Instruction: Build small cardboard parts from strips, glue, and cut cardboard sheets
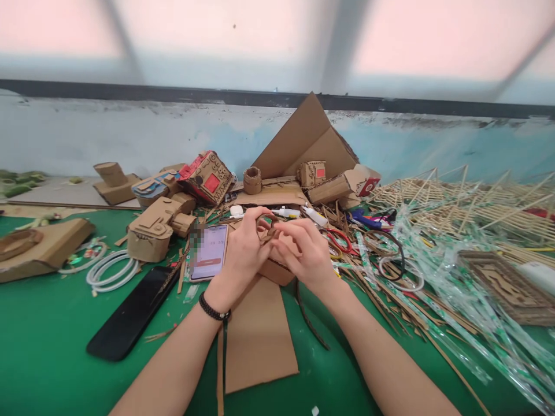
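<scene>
Between my two hands is a thin brown cardboard strip point(267, 224), bent into a small ring. My left hand point(246, 247) pinches its left side, thumb and forefinger curled round it. The fingertips of my right hand point(306, 249) close on the ring's right side. Just below my fingers stands a small brown cardboard box point(276, 271), partly hidden by the hands. Under my wrists a flat rectangular cardboard sheet point(260, 341) lies on the green table point(173, 381). A dark narrow strip point(310, 318) curves down beside the sheet.
Left of my hands lie a phone point(208, 253), a black flat object point(132, 312) and coiled white tubing point(111, 270). Cardboard models, including a red-patterned box point(207, 178), line the back. Glue bottles point(315, 216), cardboard scraps and plastic strips point(437, 289) spread to the right.
</scene>
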`<action>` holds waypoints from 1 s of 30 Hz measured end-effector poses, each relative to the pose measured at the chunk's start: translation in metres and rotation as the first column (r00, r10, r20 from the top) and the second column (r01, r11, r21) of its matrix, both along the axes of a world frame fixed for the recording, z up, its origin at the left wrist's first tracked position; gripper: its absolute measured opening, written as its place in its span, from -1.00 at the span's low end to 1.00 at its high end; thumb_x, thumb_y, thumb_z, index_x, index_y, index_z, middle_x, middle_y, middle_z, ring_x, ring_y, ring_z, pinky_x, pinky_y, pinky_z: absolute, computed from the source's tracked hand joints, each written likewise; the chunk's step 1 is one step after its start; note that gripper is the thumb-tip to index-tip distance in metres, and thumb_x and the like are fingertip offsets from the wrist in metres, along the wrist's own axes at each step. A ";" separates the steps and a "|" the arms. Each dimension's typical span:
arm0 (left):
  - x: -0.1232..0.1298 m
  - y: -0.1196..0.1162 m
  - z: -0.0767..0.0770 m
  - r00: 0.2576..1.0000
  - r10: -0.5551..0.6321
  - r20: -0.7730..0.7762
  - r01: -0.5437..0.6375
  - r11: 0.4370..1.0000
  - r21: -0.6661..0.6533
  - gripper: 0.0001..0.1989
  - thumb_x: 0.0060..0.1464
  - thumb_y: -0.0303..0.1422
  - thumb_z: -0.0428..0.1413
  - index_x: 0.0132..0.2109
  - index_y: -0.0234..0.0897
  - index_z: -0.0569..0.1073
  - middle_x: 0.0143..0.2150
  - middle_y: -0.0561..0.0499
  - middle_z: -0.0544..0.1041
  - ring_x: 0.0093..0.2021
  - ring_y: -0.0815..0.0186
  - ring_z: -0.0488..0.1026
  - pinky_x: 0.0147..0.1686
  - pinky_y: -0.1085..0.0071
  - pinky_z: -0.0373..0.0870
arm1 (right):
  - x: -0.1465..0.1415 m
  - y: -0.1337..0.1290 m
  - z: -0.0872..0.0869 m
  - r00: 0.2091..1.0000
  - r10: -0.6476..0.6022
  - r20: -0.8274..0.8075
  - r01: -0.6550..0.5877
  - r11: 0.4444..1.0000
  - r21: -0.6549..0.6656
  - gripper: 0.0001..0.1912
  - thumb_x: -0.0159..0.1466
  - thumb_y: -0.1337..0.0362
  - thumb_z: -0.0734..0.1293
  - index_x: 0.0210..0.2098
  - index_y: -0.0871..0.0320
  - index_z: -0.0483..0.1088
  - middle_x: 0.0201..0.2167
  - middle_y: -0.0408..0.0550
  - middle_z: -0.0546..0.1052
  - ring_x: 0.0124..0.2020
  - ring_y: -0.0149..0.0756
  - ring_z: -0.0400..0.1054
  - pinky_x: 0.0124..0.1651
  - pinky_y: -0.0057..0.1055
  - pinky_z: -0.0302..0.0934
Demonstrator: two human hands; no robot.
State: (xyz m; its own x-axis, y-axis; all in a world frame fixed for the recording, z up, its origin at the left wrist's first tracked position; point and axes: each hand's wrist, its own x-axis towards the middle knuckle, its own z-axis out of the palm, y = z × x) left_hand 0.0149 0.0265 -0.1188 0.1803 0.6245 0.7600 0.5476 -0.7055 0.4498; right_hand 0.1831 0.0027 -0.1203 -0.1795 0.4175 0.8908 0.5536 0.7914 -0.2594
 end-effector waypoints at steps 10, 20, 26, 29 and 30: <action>-0.004 0.003 -0.004 1.000 0.011 0.000 -0.011 1.000 -0.023 -0.53 0.17 -0.50 0.20 0.17 -0.13 0.28 0.03 0.00 0.55 -0.15 0.33 0.62 -0.18 0.43 0.55 | -0.001 0.000 -0.001 0.991 0.065 0.119 -0.061 0.997 -0.039 -0.83 0.48 0.35 0.33 0.03 0.14 0.51 -0.15 0.06 0.67 -0.19 -0.23 0.59 -0.14 -0.38 0.44; -0.004 0.004 -0.001 0.999 -0.051 -0.019 0.050 0.998 -0.044 -0.50 0.13 -0.57 0.16 0.17 -0.12 0.27 -0.04 0.02 0.55 -0.17 0.33 0.61 -0.17 0.41 0.57 | 0.008 0.007 -0.003 0.977 -0.020 0.213 0.013 0.999 0.033 -0.84 0.48 0.40 0.30 -0.09 0.09 0.52 -0.23 -0.04 0.66 -0.30 -0.35 0.53 -0.29 -0.48 0.27; -0.005 0.005 -0.005 0.995 -0.050 -0.082 0.045 0.997 -0.063 -0.52 0.17 -0.53 0.18 0.17 -0.13 0.25 -0.05 0.01 0.55 -0.16 0.29 0.62 -0.19 0.39 0.57 | 0.009 0.007 -0.005 0.973 -0.007 0.231 0.015 0.999 -0.032 -0.83 0.51 0.36 0.25 -0.14 0.12 0.50 -0.21 0.00 0.68 -0.31 -0.31 0.54 -0.25 -0.46 0.29; -0.007 0.006 -0.006 0.993 -0.033 -0.113 0.024 0.997 -0.078 -0.54 0.21 -0.47 0.19 0.18 -0.13 0.25 -0.06 0.01 0.57 -0.16 0.28 0.63 -0.21 0.40 0.56 | 0.008 0.006 -0.004 0.972 -0.001 0.236 0.015 0.998 -0.057 -0.82 0.52 0.36 0.24 -0.13 0.12 0.49 -0.21 0.01 0.68 -0.30 -0.31 0.55 -0.25 -0.46 0.30; -0.007 0.006 -0.007 0.993 -0.032 -0.117 0.022 0.997 -0.078 -0.55 0.23 -0.45 0.19 0.19 -0.13 0.25 -0.07 0.01 0.57 -0.16 0.27 0.63 -0.20 0.39 0.55 | 0.008 0.006 -0.003 0.972 0.005 0.234 0.010 0.998 -0.062 -0.82 0.52 0.37 0.24 -0.13 0.12 0.49 -0.19 0.02 0.69 -0.27 -0.30 0.56 -0.23 -0.45 0.31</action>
State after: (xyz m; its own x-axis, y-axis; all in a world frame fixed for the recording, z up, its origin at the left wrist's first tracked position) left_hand 0.0077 0.0329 -0.1256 0.2833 0.6738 0.6824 0.5812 -0.6867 0.4367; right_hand 0.1911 0.0089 -0.1233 -0.3784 0.4717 0.7964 0.6067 0.7762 -0.1715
